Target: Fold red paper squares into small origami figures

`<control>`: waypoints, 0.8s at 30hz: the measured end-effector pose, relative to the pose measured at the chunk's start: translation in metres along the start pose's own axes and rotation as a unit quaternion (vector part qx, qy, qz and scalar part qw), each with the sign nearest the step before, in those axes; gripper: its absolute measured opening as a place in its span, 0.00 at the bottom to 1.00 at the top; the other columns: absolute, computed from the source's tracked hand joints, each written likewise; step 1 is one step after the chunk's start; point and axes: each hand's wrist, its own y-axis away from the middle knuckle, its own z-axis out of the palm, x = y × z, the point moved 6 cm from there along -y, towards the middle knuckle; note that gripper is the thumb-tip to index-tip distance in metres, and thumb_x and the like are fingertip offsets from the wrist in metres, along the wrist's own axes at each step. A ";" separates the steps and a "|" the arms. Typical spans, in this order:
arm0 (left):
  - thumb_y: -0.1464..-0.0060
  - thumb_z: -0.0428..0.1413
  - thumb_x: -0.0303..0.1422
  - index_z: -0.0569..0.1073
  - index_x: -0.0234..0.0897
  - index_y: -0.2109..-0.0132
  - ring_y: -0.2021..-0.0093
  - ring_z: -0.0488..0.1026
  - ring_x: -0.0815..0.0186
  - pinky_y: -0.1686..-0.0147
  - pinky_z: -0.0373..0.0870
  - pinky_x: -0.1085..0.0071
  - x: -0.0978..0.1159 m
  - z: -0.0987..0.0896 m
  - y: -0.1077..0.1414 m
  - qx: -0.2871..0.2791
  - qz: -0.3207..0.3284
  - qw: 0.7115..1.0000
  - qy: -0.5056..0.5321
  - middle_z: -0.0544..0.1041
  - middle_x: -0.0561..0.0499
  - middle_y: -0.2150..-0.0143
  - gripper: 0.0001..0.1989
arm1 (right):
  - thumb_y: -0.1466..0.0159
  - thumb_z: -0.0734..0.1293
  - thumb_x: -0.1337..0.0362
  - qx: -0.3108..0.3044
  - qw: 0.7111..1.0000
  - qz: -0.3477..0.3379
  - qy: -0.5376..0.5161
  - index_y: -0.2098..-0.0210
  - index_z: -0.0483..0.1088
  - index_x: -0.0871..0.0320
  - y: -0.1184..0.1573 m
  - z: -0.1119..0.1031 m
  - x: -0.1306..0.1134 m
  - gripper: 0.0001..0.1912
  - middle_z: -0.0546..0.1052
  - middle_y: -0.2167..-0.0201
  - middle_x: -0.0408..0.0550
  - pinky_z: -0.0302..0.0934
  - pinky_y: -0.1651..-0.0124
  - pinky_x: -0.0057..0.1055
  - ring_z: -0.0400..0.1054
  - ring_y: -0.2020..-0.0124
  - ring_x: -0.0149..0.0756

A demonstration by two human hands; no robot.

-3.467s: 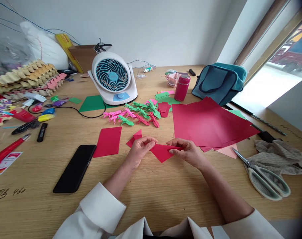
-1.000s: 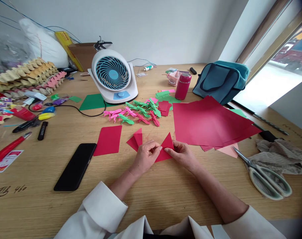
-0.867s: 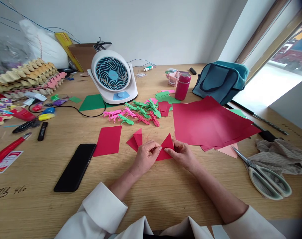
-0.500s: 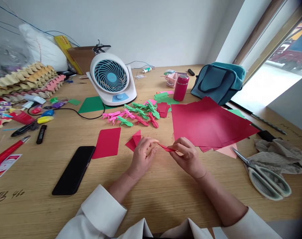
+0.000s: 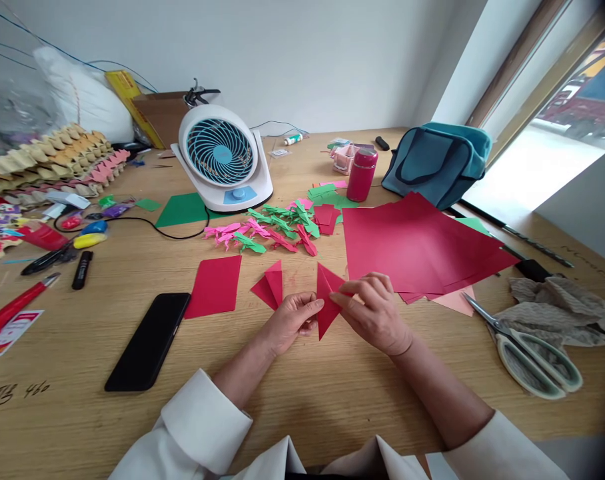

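A folded piece of red paper (image 5: 324,308) with pointed corners is held above the table between both hands. My left hand (image 5: 293,321) pinches its left edge, thumb on top. On the other side, the fingers of my right hand (image 5: 375,312) are closed on the right part of the same piece. Just beyond my left hand lies another folded red paper (image 5: 272,283). A flat red paper rectangle (image 5: 214,288) is farther left. Behind the hands spreads a pile of small folded paper figures (image 5: 282,225) in pink, green and red.
Large red paper sheets (image 5: 412,250) lie to the right, with scissors (image 5: 530,357) and a crumpled cloth (image 5: 552,307) past them. A black phone (image 5: 147,342) rests at left. Toward the back stand a fan (image 5: 225,160), a red flask (image 5: 362,175) and a blue bag (image 5: 435,163).
The red paper, seen nearly edge-on before, now shows its broad pointed face. My left hand has come slightly lower and holds its left edge; my right hand keeps hold at the right.
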 end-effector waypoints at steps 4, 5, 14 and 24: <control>0.52 0.62 0.48 0.61 0.36 0.73 0.81 0.54 0.78 0.83 0.46 0.80 0.006 -0.010 -0.005 0.061 0.082 0.994 -0.028 0.60 0.60 0.81 0.23 | 0.33 0.63 0.62 0.121 0.958 0.221 -0.139 0.48 0.69 0.53 0.003 -0.003 0.023 0.14 0.71 0.55 0.54 0.62 0.51 0.43 0.66 0.54 0.43; 0.51 0.62 0.48 0.61 0.36 0.73 0.81 0.54 0.78 0.83 0.47 0.80 0.006 -0.013 -0.005 0.075 0.097 0.992 -0.035 0.60 0.60 0.82 0.23 | 0.32 0.62 0.59 0.117 0.933 0.271 -0.207 0.50 0.69 0.54 0.005 0.004 0.028 0.13 0.71 0.57 0.54 0.63 0.52 0.42 0.67 0.56 0.42; 0.42 0.55 0.47 0.60 0.37 0.73 0.80 0.55 0.76 0.80 0.52 0.77 0.013 -0.009 0.001 0.102 0.169 0.964 -0.178 0.58 0.60 0.80 0.20 | 0.49 0.77 0.53 0.036 0.697 0.417 -0.583 0.73 0.67 0.55 0.014 0.063 0.013 0.18 0.74 0.73 0.42 0.61 0.65 0.30 0.65 0.72 0.32; 0.40 0.52 0.44 0.59 0.37 0.73 0.78 0.55 0.74 0.77 0.54 0.76 0.020 -0.010 0.004 0.112 0.209 0.939 -0.248 0.58 0.59 0.79 0.19 | 0.47 0.75 0.49 0.040 0.722 0.419 -0.549 0.77 0.68 0.56 0.012 0.052 0.016 0.19 0.69 0.78 0.41 0.58 0.68 0.29 0.61 0.74 0.31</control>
